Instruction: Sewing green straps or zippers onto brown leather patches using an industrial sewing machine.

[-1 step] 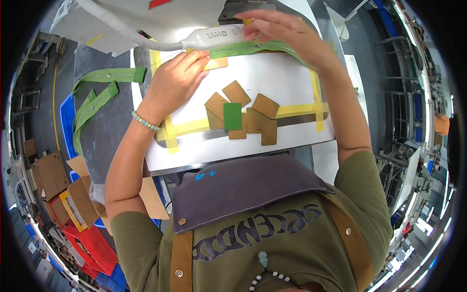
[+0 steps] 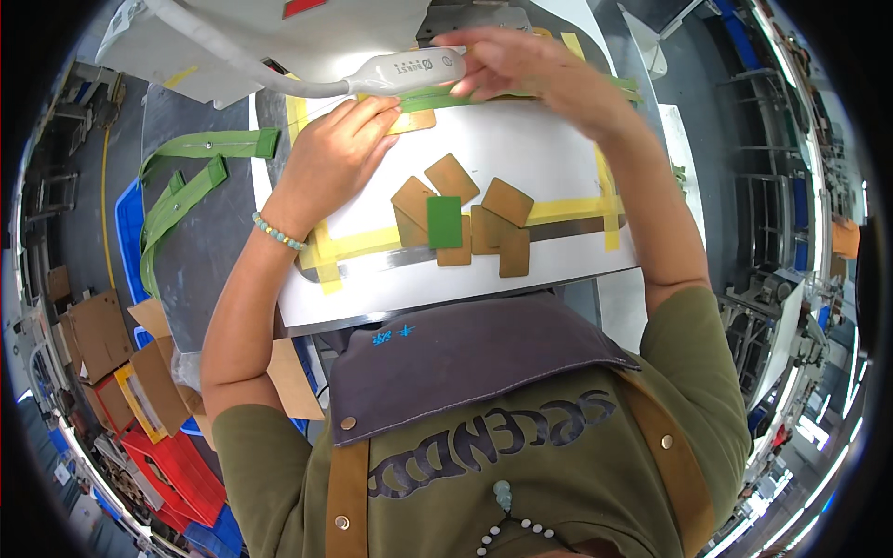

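Observation:
A green fabric strip (image 2: 423, 99) lies across the far side of the white worktop (image 2: 372, 195), beneath both hands. My left hand (image 2: 342, 144) presses closed fingertips onto the strip's left end and a small tan patch (image 2: 415, 121) there. My right hand (image 2: 521, 73) is slightly blurred, its fingers stretched and apart over the strip, beside the white lamp head (image 2: 405, 70). I cannot make out anything held in it. Nearer me lie several loose brown patches (image 2: 453, 179) with rounded corners and one green patch (image 2: 445, 221).
More green strips (image 2: 191, 200) with metal fittings hang at the left over a blue bin (image 2: 128, 232). Yellow tape (image 2: 363, 246) marks the worktop. A white machine body (image 2: 307, 28) stands beyond my hands. Cardboard boxes (image 2: 153, 372) and a red crate (image 2: 172, 474) are at lower left.
My right hand has come slightly left and nearer me over the strip. The strip's right part, arched before, now lies straighter. My left hand and the loose patches have not moved.

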